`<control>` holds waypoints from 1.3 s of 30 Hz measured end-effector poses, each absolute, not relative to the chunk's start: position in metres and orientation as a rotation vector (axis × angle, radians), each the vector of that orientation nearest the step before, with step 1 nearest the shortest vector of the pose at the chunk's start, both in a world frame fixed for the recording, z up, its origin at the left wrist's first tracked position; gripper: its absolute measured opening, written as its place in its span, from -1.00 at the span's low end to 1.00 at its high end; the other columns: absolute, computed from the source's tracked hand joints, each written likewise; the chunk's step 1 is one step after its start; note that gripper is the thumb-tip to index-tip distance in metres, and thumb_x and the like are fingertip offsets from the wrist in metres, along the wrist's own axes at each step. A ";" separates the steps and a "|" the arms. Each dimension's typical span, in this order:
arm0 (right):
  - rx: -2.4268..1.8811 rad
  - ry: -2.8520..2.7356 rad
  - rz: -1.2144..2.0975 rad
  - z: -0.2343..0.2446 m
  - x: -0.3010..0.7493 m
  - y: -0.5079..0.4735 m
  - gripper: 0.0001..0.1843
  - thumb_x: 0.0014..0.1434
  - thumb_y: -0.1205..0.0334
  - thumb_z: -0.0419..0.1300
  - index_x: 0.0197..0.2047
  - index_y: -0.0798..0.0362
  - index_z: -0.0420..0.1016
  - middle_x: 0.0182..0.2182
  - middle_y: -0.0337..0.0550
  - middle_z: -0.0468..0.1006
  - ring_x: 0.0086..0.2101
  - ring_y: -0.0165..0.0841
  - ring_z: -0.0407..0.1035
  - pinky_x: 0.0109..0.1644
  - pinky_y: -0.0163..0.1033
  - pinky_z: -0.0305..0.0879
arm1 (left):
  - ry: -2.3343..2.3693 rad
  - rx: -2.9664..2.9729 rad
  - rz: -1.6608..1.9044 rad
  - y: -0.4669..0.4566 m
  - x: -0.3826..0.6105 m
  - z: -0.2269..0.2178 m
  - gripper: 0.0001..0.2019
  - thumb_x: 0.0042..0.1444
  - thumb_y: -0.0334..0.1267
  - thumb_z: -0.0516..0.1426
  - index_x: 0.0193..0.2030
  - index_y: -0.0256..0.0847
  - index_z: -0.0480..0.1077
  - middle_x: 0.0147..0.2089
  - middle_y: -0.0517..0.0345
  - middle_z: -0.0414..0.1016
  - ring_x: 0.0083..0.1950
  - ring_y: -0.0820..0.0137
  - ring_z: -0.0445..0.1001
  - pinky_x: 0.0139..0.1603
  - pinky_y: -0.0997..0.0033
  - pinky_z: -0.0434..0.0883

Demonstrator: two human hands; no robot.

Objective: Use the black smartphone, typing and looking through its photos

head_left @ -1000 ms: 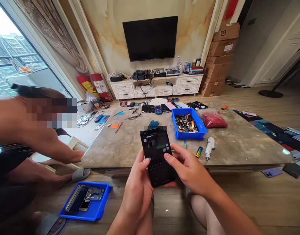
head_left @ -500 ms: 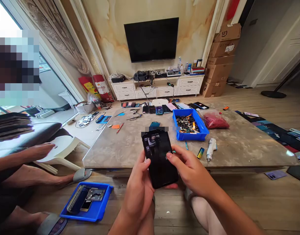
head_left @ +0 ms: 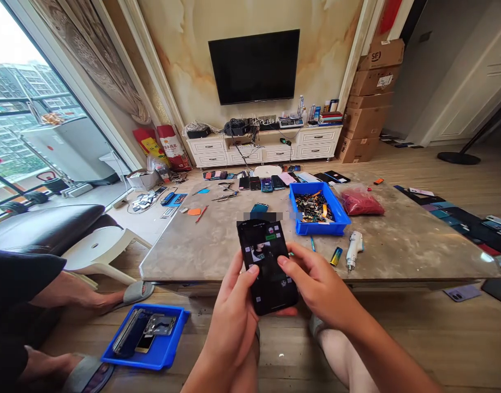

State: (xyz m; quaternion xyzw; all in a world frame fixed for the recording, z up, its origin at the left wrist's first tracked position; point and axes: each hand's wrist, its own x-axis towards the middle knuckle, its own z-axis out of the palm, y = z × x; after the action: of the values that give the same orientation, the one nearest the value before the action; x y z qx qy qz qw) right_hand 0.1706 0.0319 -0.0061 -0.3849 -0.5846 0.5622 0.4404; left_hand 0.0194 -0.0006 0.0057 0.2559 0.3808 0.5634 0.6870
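Observation:
A black smartphone (head_left: pixel 269 289) with a lit dark screen is held upright over the table's front edge. My left hand (head_left: pixel 237 295) is closed around its left side, the thumb lying on the glass. From the right, my right hand (head_left: pixel 316 275) grips the other edge, its thumb also on the screen. Beyond the phone, a blue bin (head_left: pixel 344 222) holds a heap of small electronic parts. A white power screwdriver (head_left: pixel 354 250) and a shiny yellow-blue cylinder (head_left: pixel 336 256) lie right of my hands. A teal phone (head_left: pixel 259 208) sits just behind the held one.
Along the table's (head_left: pixel 172 256) far side lie several phones, pliers and a red bag (head_left: pixel 362 202). On the floor at left, a blue tray (head_left: pixel 168 349) holds phone parts, beside another person's legs (head_left: pixel 70 289). A white stool (head_left: pixel 93 245) stands there. More phones (head_left: pixel 463 218) line the right.
The phone's screen shows different content, and my left thumb has shifted slightly inward on it. The other person's upper body, arm and held stack of dark flat things have left the view.

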 end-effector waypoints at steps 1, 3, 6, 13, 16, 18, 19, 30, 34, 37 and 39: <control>-0.956 -1.452 1.396 -0.006 0.170 0.032 -0.65 0.41 -0.04 0.13 -0.03 0.07 0.50 -0.22 -0.20 0.53 -0.27 -0.38 0.35 -0.25 -0.35 0.29 | 0.858 0.569 1.264 -0.001 0.020 0.006 -0.46 0.25 -0.25 0.19 0.35 -0.12 0.20 0.20 -0.20 0.49 0.09 -0.16 0.53 -0.37 -0.11 0.65; -0.960 -1.456 1.394 -0.006 0.170 0.032 -0.65 0.41 -0.04 0.13 0.00 0.08 0.48 -0.19 -0.19 0.54 -0.26 -0.37 0.36 -0.25 -0.35 0.30 | 0.871 0.567 1.270 -0.001 0.020 0.005 -0.43 0.20 -0.26 0.23 0.34 -0.10 0.21 0.15 -0.17 0.52 0.06 -0.16 0.55 -0.38 -0.11 0.65; -0.981 -1.468 1.392 -0.005 0.170 0.030 -0.64 0.42 -0.04 0.12 0.01 0.09 0.47 -0.15 -0.16 0.56 -0.25 -0.36 0.39 -0.24 -0.34 0.31 | 0.900 0.573 1.285 -0.001 0.020 0.005 -0.39 0.14 -0.28 0.29 0.32 -0.07 0.23 0.10 -0.10 0.55 0.01 -0.13 0.58 -0.44 -0.07 0.66; -0.965 -1.482 1.353 -0.008 0.171 0.030 -0.70 0.42 0.01 0.13 -0.02 0.07 0.48 -0.21 -0.21 0.56 -0.25 -0.40 0.41 -0.27 -0.40 0.33 | 0.829 0.579 1.248 -0.001 0.017 0.007 -0.47 0.23 -0.18 0.18 0.32 -0.15 0.24 0.16 -0.18 0.52 0.10 -0.18 0.53 -0.38 -0.03 0.65; -0.937 -1.474 1.379 -0.008 0.170 0.031 -0.73 0.41 0.06 0.14 0.00 0.07 0.48 -0.22 -0.22 0.57 -0.24 -0.40 0.45 -0.24 -0.41 0.38 | 0.790 0.608 1.232 0.001 0.016 0.008 -0.50 0.25 -0.16 0.14 0.32 -0.12 0.26 0.14 -0.15 0.53 0.08 -0.15 0.54 -0.38 0.01 0.65; -0.929 -1.473 1.367 -0.007 0.170 0.030 -0.75 0.39 0.10 0.16 0.02 0.07 0.48 -0.18 -0.20 0.59 -0.20 -0.38 0.48 -0.18 -0.40 0.42 | 0.763 0.619 1.222 0.001 0.015 0.008 -0.52 0.28 -0.15 0.11 0.32 -0.11 0.26 0.12 -0.14 0.54 0.04 -0.12 0.56 -0.39 0.04 0.64; -0.931 -1.469 1.366 -0.006 0.170 0.030 -0.75 0.38 0.12 0.17 0.03 0.07 0.48 -0.18 -0.19 0.60 -0.19 -0.37 0.49 -0.17 -0.38 0.44 | 0.753 0.614 1.225 0.002 0.015 0.008 -0.53 0.29 -0.15 0.09 0.33 -0.11 0.26 0.12 -0.13 0.54 0.05 -0.10 0.56 -0.37 0.05 0.64; -1.014 -1.419 1.474 0.002 0.170 0.025 -0.66 0.23 0.13 0.32 0.04 -0.02 0.44 -0.13 -0.18 0.62 -0.10 -0.24 0.55 -0.13 -0.23 0.59 | 0.746 0.526 1.285 0.002 0.019 0.005 -0.55 0.30 -0.15 0.08 0.31 -0.13 0.33 0.09 -0.04 0.54 0.18 0.03 0.46 0.10 -0.01 0.52; -1.015 -1.430 1.463 -0.001 0.170 0.026 -0.65 0.21 0.11 0.35 0.03 -0.02 0.44 -0.13 -0.19 0.62 -0.10 -0.22 0.55 -0.08 -0.19 0.56 | 0.745 0.525 1.301 0.002 0.018 0.005 -0.54 0.30 -0.15 0.09 0.31 -0.11 0.32 0.10 -0.04 0.53 0.17 0.04 0.46 0.08 0.02 0.53; -1.018 -1.419 1.472 -0.004 0.170 0.027 -0.66 0.25 0.11 0.30 0.05 -0.02 0.43 -0.14 -0.18 0.61 -0.13 -0.21 0.54 -0.18 -0.21 0.53 | 0.741 0.541 1.297 0.001 0.018 0.005 -0.55 0.31 -0.16 0.07 0.31 -0.11 0.31 0.10 -0.06 0.53 0.15 0.04 0.48 0.01 0.04 0.57; -1.003 -1.469 1.419 -0.006 0.172 0.028 -0.73 0.32 0.14 0.19 0.06 -0.01 0.44 -0.13 -0.19 0.60 -0.13 -0.24 0.51 -0.17 -0.23 0.48 | 0.736 0.572 1.270 0.001 0.017 0.004 -0.56 0.32 -0.16 0.05 0.31 -0.09 0.30 0.12 -0.07 0.52 0.12 0.02 0.51 -0.08 0.04 0.60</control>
State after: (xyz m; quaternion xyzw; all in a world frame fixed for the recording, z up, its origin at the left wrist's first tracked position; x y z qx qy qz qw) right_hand 0.1716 0.0280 -0.0056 -0.4002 -0.5860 0.5662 0.4194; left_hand 0.0170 0.0009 0.0044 0.2572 0.3313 0.5712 0.7055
